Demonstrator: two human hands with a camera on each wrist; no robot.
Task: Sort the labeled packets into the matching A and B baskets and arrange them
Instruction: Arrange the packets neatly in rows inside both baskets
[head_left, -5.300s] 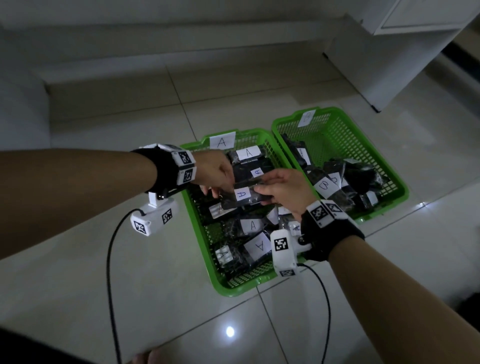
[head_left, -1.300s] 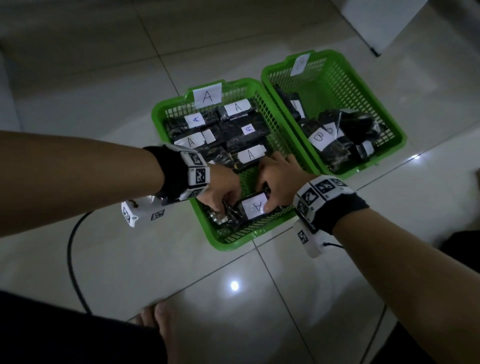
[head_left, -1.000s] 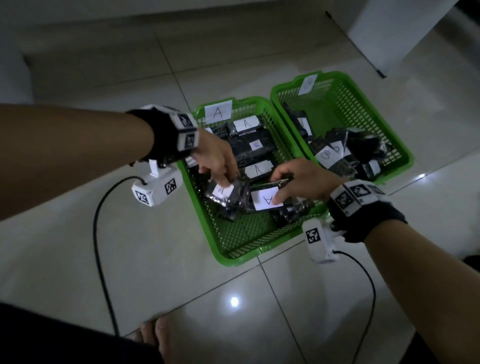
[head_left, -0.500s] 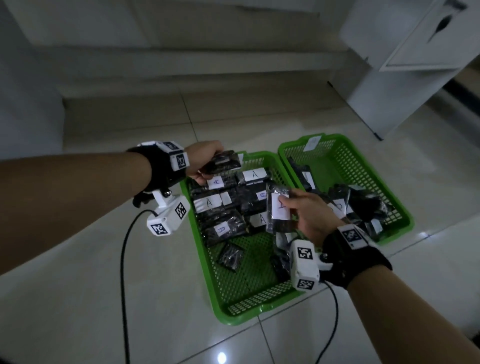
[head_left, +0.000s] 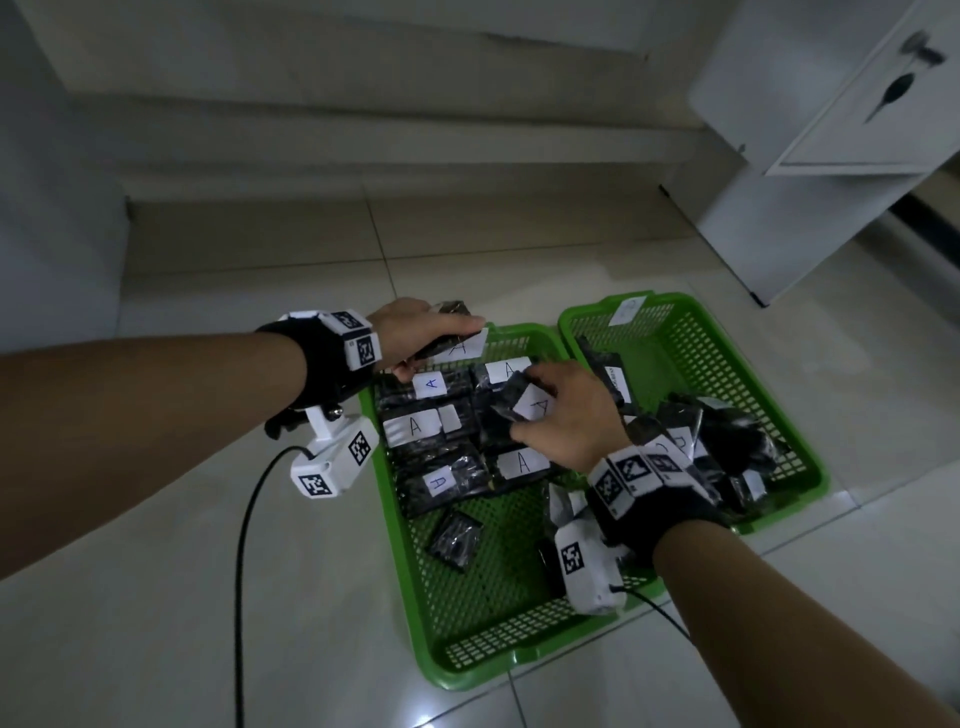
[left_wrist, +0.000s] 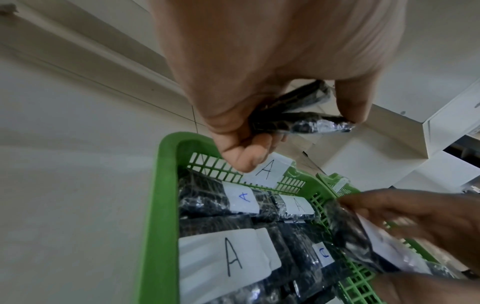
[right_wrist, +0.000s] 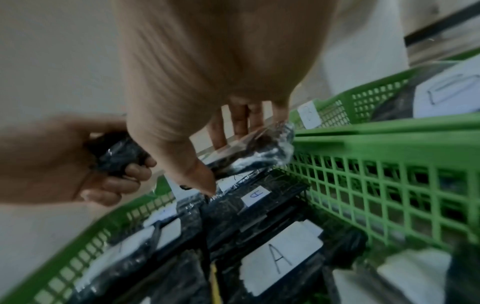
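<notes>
Two green baskets stand side by side on the tiled floor. Basket A (head_left: 392, 545) holds rows of dark packets with white A labels (head_left: 415, 426) in its far half. Basket B (head_left: 753, 374) holds a loose pile of dark packets (head_left: 727, 436). My left hand (head_left: 431, 343) grips a folded dark packet (left_wrist: 298, 119) over the far left corner of basket A. My right hand (head_left: 530, 402) pinches an A-labelled packet (head_left: 503, 402), tilted, just above the far right packets in basket A (right_wrist: 389, 185); thumb and fingers clamp it (right_wrist: 254, 156).
A small unlabelled packet (head_left: 454, 538) lies alone on the bare mesh in the near half of basket A. A white cabinet (head_left: 779, 182) stands at the back right. A low step (head_left: 363, 171) runs along the back wall. A black cable (head_left: 244, 545) trails on the floor at left.
My right hand has carried its A packet away from me and lowered it over the far right rows. My left hand has stayed at the far left corner with its packet.
</notes>
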